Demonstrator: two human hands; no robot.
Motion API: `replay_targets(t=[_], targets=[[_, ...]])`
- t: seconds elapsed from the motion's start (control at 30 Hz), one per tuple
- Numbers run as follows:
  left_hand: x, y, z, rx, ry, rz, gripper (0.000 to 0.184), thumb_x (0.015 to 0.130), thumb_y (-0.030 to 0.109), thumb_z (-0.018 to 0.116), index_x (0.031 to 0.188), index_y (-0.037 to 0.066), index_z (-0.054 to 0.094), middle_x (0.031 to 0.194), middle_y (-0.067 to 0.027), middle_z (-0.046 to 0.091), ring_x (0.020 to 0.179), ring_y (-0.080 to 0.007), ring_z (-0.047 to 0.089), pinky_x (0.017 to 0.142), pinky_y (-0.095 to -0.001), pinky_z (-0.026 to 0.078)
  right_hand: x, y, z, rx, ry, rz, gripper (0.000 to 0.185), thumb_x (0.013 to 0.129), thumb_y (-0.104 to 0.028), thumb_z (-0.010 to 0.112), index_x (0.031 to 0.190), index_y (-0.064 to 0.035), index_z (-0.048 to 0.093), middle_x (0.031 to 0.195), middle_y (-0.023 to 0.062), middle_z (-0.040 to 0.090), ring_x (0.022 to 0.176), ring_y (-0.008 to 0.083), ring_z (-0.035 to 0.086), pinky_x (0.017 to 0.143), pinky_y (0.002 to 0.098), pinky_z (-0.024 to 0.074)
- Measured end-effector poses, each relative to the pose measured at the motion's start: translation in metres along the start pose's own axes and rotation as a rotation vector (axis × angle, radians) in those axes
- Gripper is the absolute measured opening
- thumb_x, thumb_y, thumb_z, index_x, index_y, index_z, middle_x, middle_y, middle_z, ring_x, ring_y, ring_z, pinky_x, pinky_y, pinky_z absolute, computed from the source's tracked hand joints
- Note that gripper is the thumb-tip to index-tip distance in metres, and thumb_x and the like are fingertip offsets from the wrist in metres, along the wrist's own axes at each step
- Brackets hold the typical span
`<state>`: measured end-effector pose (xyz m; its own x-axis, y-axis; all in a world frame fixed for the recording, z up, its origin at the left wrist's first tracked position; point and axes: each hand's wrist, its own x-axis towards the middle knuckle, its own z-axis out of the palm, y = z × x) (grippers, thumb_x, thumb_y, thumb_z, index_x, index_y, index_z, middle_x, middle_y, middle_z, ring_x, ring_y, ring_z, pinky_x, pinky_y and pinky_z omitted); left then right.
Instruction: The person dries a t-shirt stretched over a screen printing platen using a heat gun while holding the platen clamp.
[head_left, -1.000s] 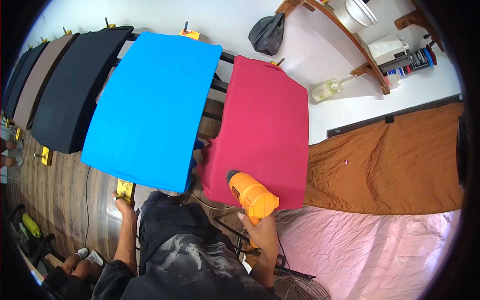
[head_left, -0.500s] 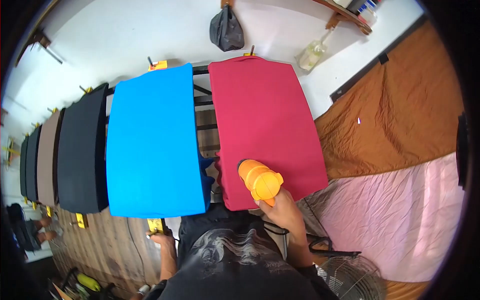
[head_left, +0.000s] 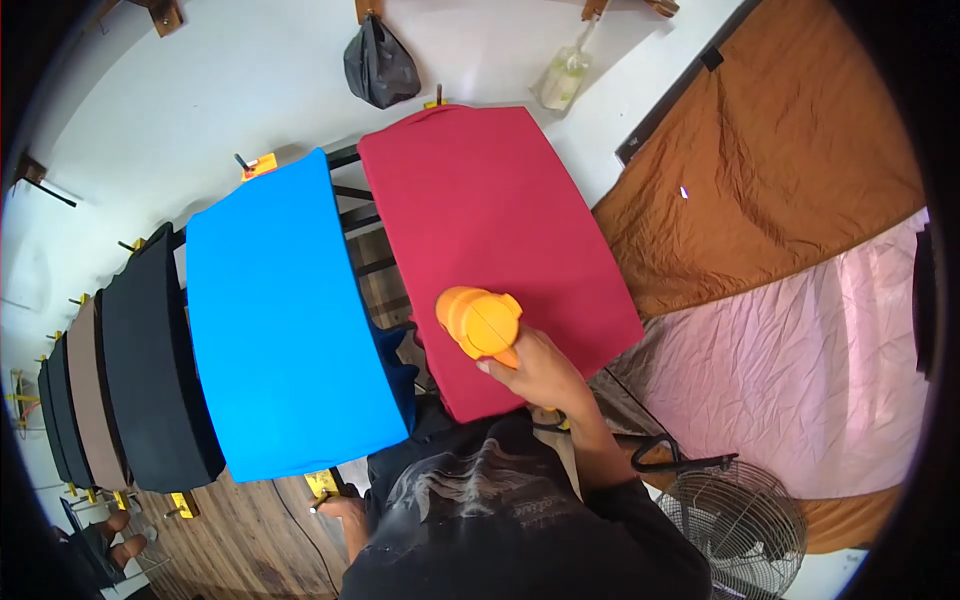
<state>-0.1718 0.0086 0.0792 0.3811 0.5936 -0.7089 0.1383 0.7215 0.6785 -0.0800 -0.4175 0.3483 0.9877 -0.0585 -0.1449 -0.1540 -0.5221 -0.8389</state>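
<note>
My right hand (head_left: pixel 545 372) is wrapped around the handle of an orange-yellow heat gun (head_left: pixel 482 322). The gun is over the lower part of a red fabric piece (head_left: pixel 490 210) stretched on a board; I cannot tell whether its nozzle touches the cloth. Left of it is a blue fabric piece (head_left: pixel 275 320) on a second board. At the near end of the blue board, my left hand (head_left: pixel 348 512) has its fingers closed around a short dark rod by a yellow bracket (head_left: pixel 323 485). Part of that grip is hidden.
Black (head_left: pixel 150 370) and brown (head_left: pixel 97 400) fabric boards continue leftward along a dark metal frame (head_left: pixel 358 215). A floor fan (head_left: pixel 745 525) stands near my right side. Brown (head_left: pixel 770 170) and pink (head_left: pixel 780 390) cloths hang at right. Another person's legs (head_left: pixel 115 540) show lower left.
My view has turned and tilted, so the boards appear slanted and shifted left. The heat gun has swung, its nozzle now pointing more to the left. Both hands keep their grip.
</note>
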Motion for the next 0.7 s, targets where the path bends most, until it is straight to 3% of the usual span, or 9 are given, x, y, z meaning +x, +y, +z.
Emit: replay_targets(t=[0.07, 0.27, 0.37, 0.4, 0.43, 0.53, 0.6, 0.67, 0.7], targets=[[0.002, -0.001, 0.002, 0.005, -0.007, 0.002, 0.045, 0.079, 0.053, 0.04, 0.092, 0.014, 0.059, 0.078, 0.0003, 0.056, 0.064, -0.0177, 0.052, 0.054, -0.0295, 0.036, 0.007, 0.005, -0.003, -0.005, -0.105, 0.024, 0.042, 0.081, -0.018, 0.069, 0.115, 0.0021, 0.052, 0.1, 0.0216, 0.063, 0.098, 0.0382, 0.061, 0.086, 0.041, 0.0469], [0.006, 0.0, -0.002, 0.025, -0.041, 0.013, 0.045, 0.079, 0.053, 0.04, 0.092, 0.014, 0.058, 0.079, 0.0001, 0.054, 0.067, -0.0174, 0.051, 0.056, -0.03, 0.036, -0.001, -0.001, 0.005, -0.022, 0.1, -0.003, 0.036, 0.08, -0.015, 0.067, 0.11, 0.002, 0.056, 0.099, 0.0195, 0.064, 0.095, 0.036, 0.062, 0.084, 0.0408, 0.0477], [0.006, -0.002, -0.001, 0.04, -0.056, 0.025, 0.045, 0.079, 0.053, 0.04, 0.091, 0.014, 0.058, 0.08, 0.0, 0.053, 0.068, -0.0172, 0.051, 0.057, -0.0303, 0.036, -0.017, -0.001, -0.004, 0.081, -0.043, 0.071, 0.033, 0.078, -0.013, 0.067, 0.106, 0.0017, 0.057, 0.099, 0.0186, 0.064, 0.094, 0.0349, 0.062, 0.083, 0.0403, 0.048], [-0.023, 0.004, 0.02, -0.008, -0.015, 0.043, 0.044, 0.079, 0.053, 0.039, 0.091, 0.014, 0.057, 0.08, -0.0001, 0.052, 0.07, -0.0169, 0.05, 0.058, -0.0307, 0.035, -0.022, 0.0, -0.002, 0.038, -0.012, 0.07, 0.033, 0.077, -0.012, 0.067, 0.106, 0.0015, 0.057, 0.098, 0.0183, 0.064, 0.094, 0.0345, 0.062, 0.083, 0.0401, 0.0481], [-0.001, -0.001, 0.009, -0.046, -0.004, 0.022, 0.041, 0.079, 0.053, 0.04, 0.088, 0.015, 0.054, 0.084, -0.0001, 0.049, 0.075, -0.0162, 0.049, 0.061, -0.0318, 0.035, -0.028, 0.004, 0.003, -0.004, 0.014, 0.072, 0.033, 0.076, -0.011, 0.067, 0.106, 0.0013, 0.057, 0.098, 0.018, 0.064, 0.094, 0.0341, 0.062, 0.083, 0.0398, 0.0481], [-0.013, 0.007, 0.015, 0.053, -0.065, 0.081, 0.032, 0.077, 0.049, 0.043, 0.075, 0.017, 0.047, 0.069, 0.0012, 0.045, 0.055, -0.0149, 0.045, 0.048, -0.0293, 0.033, -0.051, 0.013, 0.006, -0.034, 0.009, 0.02, 0.034, 0.074, -0.009, 0.067, 0.105, 0.0004, 0.058, 0.097, 0.0169, 0.063, 0.093, 0.0337, 0.062, 0.082, 0.0398, 0.0483], [-0.065, 0.022, 0.053, -0.003, 0.07, 0.06, 0.028, 0.076, 0.045, 0.044, 0.072, 0.018, 0.044, 0.065, 0.0015, 0.043, 0.049, -0.0142, 0.042, 0.044, -0.0274, 0.031, -0.066, 0.014, 0.009, -0.042, 0.039, -0.046, 0.031, 0.074, -0.009, 0.067, 0.102, 0.0001, 0.058, 0.094, 0.0173, 0.063, 0.092, 0.0351, 0.062, 0.08, 0.0404, 0.0487], [-0.042, 0.017, 0.036, -0.044, 0.002, 0.045, 0.027, 0.076, 0.044, 0.045, 0.072, 0.017, 0.045, 0.063, 0.0011, 0.044, 0.049, -0.0146, 0.043, 0.044, -0.0272, 0.031, -0.08, 0.015, 0.015, -0.071, 0.137, -0.133, 0.026, 0.075, -0.009, 0.067, 0.098, 0.0002, 0.059, 0.089, 0.0188, 0.064, 0.089, 0.0376, 0.062, 0.075, 0.0415, 0.0494], [-0.069, 0.024, 0.055, -0.053, 0.04, 0.055, 0.028, 0.076, 0.044, 0.045, 0.074, 0.017, 0.047, 0.064, 0.0008, 0.045, 0.05, -0.0148, 0.045, 0.044, -0.0276, 0.032, -0.085, 0.015, 0.016, 0.005, 0.104, -0.07, 0.031, 0.074, -0.011, 0.069, 0.101, -0.0001, 0.059, 0.094, 0.0191, 0.063, 0.093, 0.0372, 0.061, 0.077, 0.0402, 0.0495]])
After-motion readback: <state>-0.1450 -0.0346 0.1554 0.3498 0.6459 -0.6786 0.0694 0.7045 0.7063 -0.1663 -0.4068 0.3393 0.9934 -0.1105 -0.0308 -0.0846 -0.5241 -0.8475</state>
